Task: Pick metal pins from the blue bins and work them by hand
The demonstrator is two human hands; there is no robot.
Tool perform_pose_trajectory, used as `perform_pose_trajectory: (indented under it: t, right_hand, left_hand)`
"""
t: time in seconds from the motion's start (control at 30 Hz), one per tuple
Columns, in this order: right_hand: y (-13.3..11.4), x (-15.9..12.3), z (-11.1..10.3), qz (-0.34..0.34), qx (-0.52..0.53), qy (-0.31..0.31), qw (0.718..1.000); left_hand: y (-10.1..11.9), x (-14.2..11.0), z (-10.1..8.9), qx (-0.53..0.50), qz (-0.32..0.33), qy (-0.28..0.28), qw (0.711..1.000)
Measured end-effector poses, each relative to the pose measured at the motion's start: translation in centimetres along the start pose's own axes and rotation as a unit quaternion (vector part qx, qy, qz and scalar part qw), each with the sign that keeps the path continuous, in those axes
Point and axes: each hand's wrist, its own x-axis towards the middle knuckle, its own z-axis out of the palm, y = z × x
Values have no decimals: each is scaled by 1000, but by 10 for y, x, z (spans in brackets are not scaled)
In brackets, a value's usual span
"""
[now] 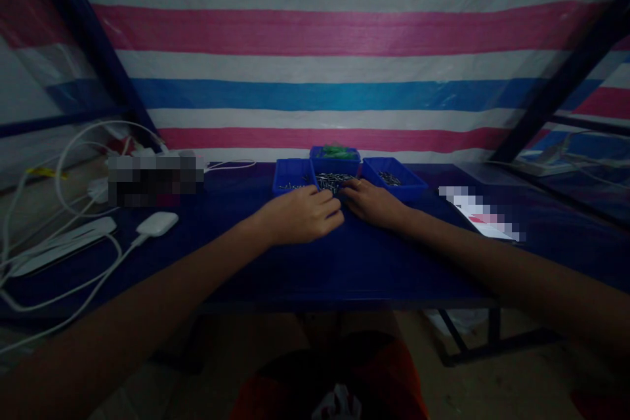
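Observation:
My left hand (308, 213) is closed in front of the blue bins, its fingers curled inward; whatever they pinch is hidden. Small dark metal pieces, like screws (335, 180), fill the middle blue bin. At that bin's front right, my right hand (371, 202) has bent fingers with their tips at the pieces; what lies between them cannot be made out. A left blue bin (291, 169) holds some small metal pieces near its front. In the right blue bin (411, 181) lies a small heap of metal pieces (389, 178). Green items (337, 151) fill the back bin (335, 163).
The bins stand on a dark blue table (315, 275). White cables, a white adapter (157, 224) and a white power strip (63, 246) lie on the left. To the right is a white paper (485, 220). A striped sheet (315, 65) hangs behind, between blue frame posts.

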Motion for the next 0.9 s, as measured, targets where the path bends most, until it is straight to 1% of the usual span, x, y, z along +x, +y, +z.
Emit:
perform_pose_trajectory:
  t: [0.13, 0.17, 0.2, 0.3, 0.4, 0.5, 0.57, 0.63, 0.67, 0.73, 0.83, 0.9]
  right_hand:
    - [5, 11, 4, 40, -24, -31, 998]
    - [6, 14, 5, 46, -24, -40, 998]
    - [8, 16, 5, 51, -24, -47, 997]
    - [11, 21, 8, 67, -26, -51, 996]
    - [11, 22, 9, 89, -18, -34, 995]
    - [11, 18, 7, 99, 3, 1, 995]
    - [10, 15, 3, 94, 24, 13, 995]
    - [8, 11, 0, 85, 56, 25, 994]
    - [7, 10, -2, 83, 69, 34, 994]
    - [5, 7, -3, 87, 87, 45, 991]
    - [4, 7, -4, 86, 102, 49, 990]
    - [4, 8, -6, 84, 112, 49, 989]
  left_hand:
    - [10, 27, 27, 8, 117, 29, 993]
    - [11, 33, 33, 3, 137, 37, 990]
    - [12, 38, 38, -4, 147, 48, 988]
    - [13, 49, 48, -31, 145, 76, 986]
    - [16, 49, 52, -78, 91, 74, 990]
    - [21, 45, 51, -95, 29, 64, 993]
    - [25, 42, 49, -109, -32, 46, 992]
    - [29, 41, 47, -119, -103, 16, 987]
    - [31, 41, 47, -122, -145, -3, 982]
    - [32, 40, 46, -140, -201, -34, 969]
    - [32, 38, 46, -163, -248, -58, 953]
    - [32, 37, 45, -167, -257, -70, 949]
